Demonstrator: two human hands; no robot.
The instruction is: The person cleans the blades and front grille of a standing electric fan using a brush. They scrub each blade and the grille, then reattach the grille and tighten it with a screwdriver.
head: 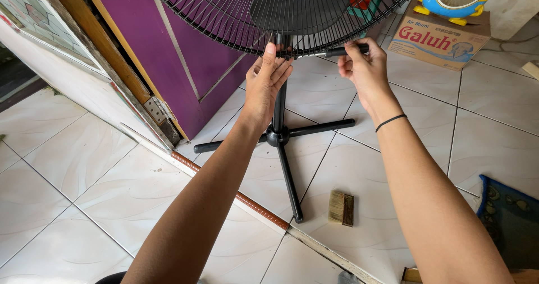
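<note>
A black standing fan fills the top of the head view, its round wire grille [224,14] tilted toward me above a black pole and cross-shaped base [279,136]. My left hand [266,82] touches the lower rim of the grille, fingers pointing up beside the pole. My right hand [362,68] grips a black-handled tool [345,51], likely a screwdriver, held level against the grille's bottom edge. A thin black band circles my right wrist.
A small wooden brush [341,207] lies on the white tiles near the base. A purple door [185,54] stands open at left. A cardboard box [438,37] with a small yellow-and-blue fan on it sits far right; a dark mat [508,216] lies at right.
</note>
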